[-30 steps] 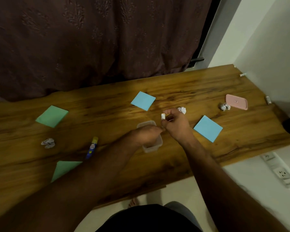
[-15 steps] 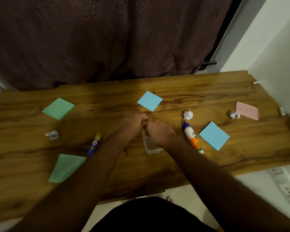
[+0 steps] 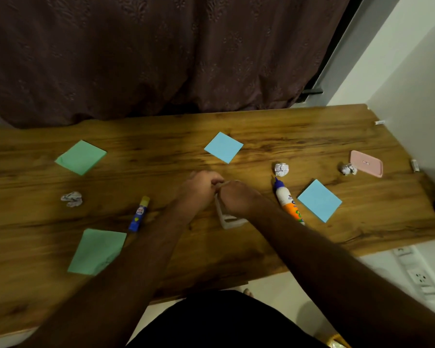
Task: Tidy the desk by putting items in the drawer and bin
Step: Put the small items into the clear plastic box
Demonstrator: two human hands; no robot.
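A small clear plastic container [image 3: 230,221] stands on the wooden desk [image 3: 274,136] at its middle. My right hand [image 3: 237,197] covers the container's top and grips it. My left hand [image 3: 199,188] is curled against the container's far left rim, touching the right hand. What is inside the container is hidden. An orange and white glue bottle [image 3: 288,200] lies just right of my right hand. Left of my left forearm lies a blue glue stick [image 3: 139,214]. Three crumpled paper balls [image 3: 281,169] [image 3: 348,169] [image 3: 72,199] lie on the desk.
Two blue note pads [image 3: 223,146] [image 3: 319,200] and two green ones [image 3: 81,156] [image 3: 97,251] lie flat on the desk. A pink lid [image 3: 366,163] rests at the far right by the wall. A dark curtain hangs behind; power sockets [image 3: 418,276] sit low on the right.
My right hand, which held a small white thing up above the desk, has come down onto the container. My left hand has shifted to the container's far rim. The view moved right.
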